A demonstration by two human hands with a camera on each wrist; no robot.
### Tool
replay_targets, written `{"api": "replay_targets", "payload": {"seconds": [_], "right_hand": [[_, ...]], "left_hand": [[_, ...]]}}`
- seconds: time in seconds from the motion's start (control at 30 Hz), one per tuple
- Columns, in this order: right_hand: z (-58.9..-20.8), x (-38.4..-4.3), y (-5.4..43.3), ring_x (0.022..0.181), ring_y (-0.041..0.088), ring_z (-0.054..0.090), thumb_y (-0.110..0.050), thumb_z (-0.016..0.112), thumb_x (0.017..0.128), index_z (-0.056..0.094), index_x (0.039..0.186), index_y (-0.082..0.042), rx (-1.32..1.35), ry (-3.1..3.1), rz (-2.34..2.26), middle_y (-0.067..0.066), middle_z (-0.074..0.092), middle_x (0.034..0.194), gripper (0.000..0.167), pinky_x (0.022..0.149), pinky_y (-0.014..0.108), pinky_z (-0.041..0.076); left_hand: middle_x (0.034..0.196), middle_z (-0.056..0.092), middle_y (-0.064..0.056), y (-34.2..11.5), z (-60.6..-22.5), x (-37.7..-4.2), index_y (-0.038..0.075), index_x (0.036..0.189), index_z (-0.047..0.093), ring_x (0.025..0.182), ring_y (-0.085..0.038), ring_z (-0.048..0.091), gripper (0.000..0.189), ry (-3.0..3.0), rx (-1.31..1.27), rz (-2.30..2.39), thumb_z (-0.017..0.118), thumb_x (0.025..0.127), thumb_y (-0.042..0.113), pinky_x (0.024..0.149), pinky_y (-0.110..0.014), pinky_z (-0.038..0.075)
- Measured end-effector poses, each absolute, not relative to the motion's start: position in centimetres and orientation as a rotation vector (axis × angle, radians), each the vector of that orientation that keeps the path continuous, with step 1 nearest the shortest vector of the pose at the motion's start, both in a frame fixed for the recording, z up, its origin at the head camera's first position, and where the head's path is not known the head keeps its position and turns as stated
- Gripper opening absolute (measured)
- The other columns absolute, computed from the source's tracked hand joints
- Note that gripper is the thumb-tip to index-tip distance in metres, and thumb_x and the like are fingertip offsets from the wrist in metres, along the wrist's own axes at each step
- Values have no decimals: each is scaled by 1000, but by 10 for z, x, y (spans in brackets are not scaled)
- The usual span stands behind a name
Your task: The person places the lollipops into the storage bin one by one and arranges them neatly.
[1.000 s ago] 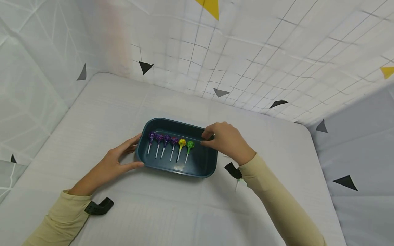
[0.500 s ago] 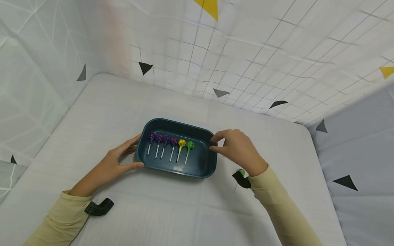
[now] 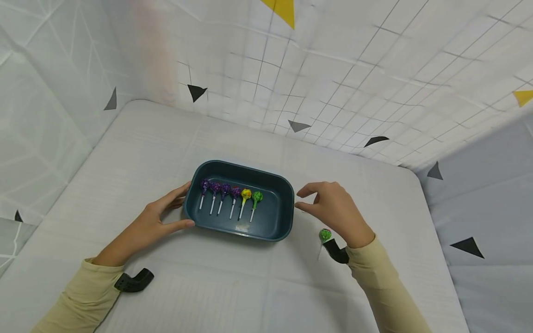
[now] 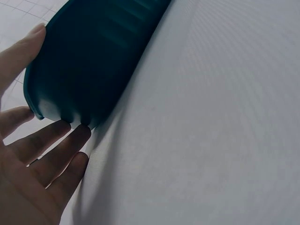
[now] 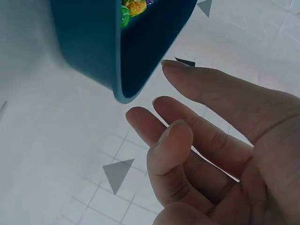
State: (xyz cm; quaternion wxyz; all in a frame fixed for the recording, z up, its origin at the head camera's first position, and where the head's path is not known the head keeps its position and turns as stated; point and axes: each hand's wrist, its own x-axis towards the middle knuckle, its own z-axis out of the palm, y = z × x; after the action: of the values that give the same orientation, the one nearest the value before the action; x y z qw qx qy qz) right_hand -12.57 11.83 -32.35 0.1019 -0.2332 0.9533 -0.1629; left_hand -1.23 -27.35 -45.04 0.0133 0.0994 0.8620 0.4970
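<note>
A dark teal tray (image 3: 272,229) lies on the white-covered table. Inside it, a row of lollipops spans the left and middle: several purple ones (image 3: 225,188), a yellow one (image 3: 246,194) and a green one (image 3: 257,197). At the tray's left end is my left hand (image 3: 156,219), spread thumb and fingertips touching its outside. Just off the right end, my right hand (image 3: 335,208) hovers with thumb and index apart and nothing between them. Another green lollipop (image 3: 325,235) rests on the cloth below the right hand, its stick pointing toward me.
A black curved piece (image 3: 135,280) sits at my left wrist, and a similar black piece (image 3: 336,252) at my right wrist, overlapping the loose lollipop's edge in the head view. A patterned white cloth wall (image 3: 258,69) rises behind the table.
My right hand has moved from over the tray's right end out to the right and nearer to me, uncovering the loose green lollipop. The left hand, tray and row have stayed put.
</note>
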Motion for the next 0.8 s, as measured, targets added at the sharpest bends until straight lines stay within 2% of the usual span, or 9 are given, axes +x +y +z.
{"api": "replay_targets", "payload": {"seconds": [0.27,0.57,0.8], "right_hand": [[-329,-119,133,65,8,63,-23,83,88,81,106,-15,-574,2804,-518,-1,79,91,20,60,27,53],[-335,-112,151,68,9,64,-25,82,89,81,106,-17,-498,2795,-578,1,80,99,19,63,29,54],[-343,-108,163,63,9,62,-23,82,89,80,108,-12,-469,2776,-598,3,79,95,22,59,28,51]], "left_hand": [[161,46,-13,-273,-450,-12,28,165,26,139,-37,53,94,2688,314,1538,82,90,26,108,1,35],[163,44,-12,-273,-448,-11,27,165,26,140,-37,52,93,2674,316,1547,82,90,25,108,1,36],[164,43,-11,-273,-448,-11,30,165,25,142,-36,52,93,2657,290,1542,81,91,27,109,0,35]]}}
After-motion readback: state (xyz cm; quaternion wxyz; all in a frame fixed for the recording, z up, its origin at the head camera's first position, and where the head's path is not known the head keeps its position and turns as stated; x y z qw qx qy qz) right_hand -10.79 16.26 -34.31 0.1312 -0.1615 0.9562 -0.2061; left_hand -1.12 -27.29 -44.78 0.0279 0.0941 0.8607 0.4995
